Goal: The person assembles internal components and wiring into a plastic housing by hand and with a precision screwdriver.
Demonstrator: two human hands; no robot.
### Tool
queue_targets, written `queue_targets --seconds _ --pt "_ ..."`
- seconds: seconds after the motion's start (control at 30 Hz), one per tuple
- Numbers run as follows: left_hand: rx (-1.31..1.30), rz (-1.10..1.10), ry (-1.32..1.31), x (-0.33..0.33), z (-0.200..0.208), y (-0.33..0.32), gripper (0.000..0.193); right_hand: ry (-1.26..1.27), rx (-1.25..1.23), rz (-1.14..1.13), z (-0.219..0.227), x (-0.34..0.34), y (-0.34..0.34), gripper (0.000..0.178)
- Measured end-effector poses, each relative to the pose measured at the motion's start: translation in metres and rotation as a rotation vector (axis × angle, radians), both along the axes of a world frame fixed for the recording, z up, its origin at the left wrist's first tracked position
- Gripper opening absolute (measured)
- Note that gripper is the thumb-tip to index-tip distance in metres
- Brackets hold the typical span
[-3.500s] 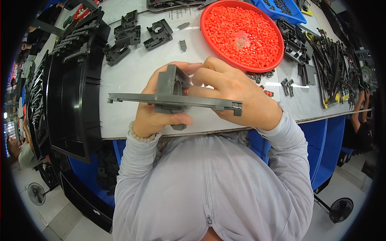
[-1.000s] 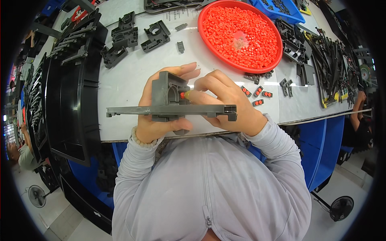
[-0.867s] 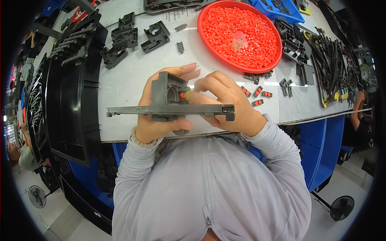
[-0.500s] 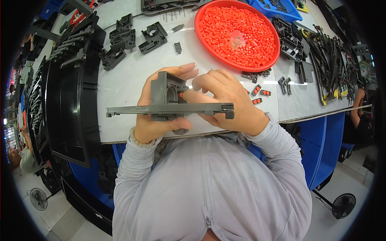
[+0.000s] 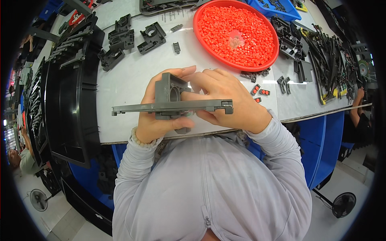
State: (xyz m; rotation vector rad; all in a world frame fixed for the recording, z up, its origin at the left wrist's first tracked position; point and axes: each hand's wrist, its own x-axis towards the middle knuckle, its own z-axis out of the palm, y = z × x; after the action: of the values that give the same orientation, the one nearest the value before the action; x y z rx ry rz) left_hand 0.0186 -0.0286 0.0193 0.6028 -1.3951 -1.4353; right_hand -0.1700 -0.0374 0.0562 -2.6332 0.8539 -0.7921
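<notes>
A dark grey plastic housing [image 5: 163, 91] with a round opening and a long flat bar [image 5: 136, 107] across it is held above the near part of the table. My left hand [image 5: 155, 125] grips it from the left, fingers behind and thumb at the underside. My right hand [image 5: 231, 96] is closed against its right side, the index finger reaching to the round opening and the thumb below the bar. The right fingertips are partly hidden by the housing, and no red piece shows at them. Small dark blocks with red inserts [image 5: 264, 92] lie just right of this hand.
A red round tray [image 5: 197, 38] full of small red caps stands beyond my hands. Grey housings [image 5: 152, 37] lie at the far left, beside a black bin [image 5: 72, 104]. Dark plastic strips [image 5: 331, 64] are heaped at the right, near a blue bin [image 5: 295, 17].
The housing and bar have shifted slightly right and turned a little. A small red piece seen at my right index fingertip beside the opening is no longer visible.
</notes>
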Motion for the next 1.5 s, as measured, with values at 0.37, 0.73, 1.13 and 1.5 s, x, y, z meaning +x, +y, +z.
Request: queue_targets --seconds 0.37,0.73,1.13,1.5 --pt "0.069 -0.002 0.066 -0.001 0.002 0.001 0.092 -0.111 -0.017 -0.013 -0.01 0.002 -0.001 0.021" --pt "0.013 0.034 -0.04 0.001 0.002 0.001 0.09 0.117 0.003 0.071 0.001 -0.003 -0.009 0.038" --pt "0.089 0.004 0.124 -0.001 0.003 0.0 0.093 -0.127 -0.027 0.05 -0.007 -0.007 -0.009 0.025" --pt "0.029 0.008 0.051 0.003 0.001 -0.002 0.09 -0.146 0.018 0.072 -0.007 -0.001 -0.01 0.014"
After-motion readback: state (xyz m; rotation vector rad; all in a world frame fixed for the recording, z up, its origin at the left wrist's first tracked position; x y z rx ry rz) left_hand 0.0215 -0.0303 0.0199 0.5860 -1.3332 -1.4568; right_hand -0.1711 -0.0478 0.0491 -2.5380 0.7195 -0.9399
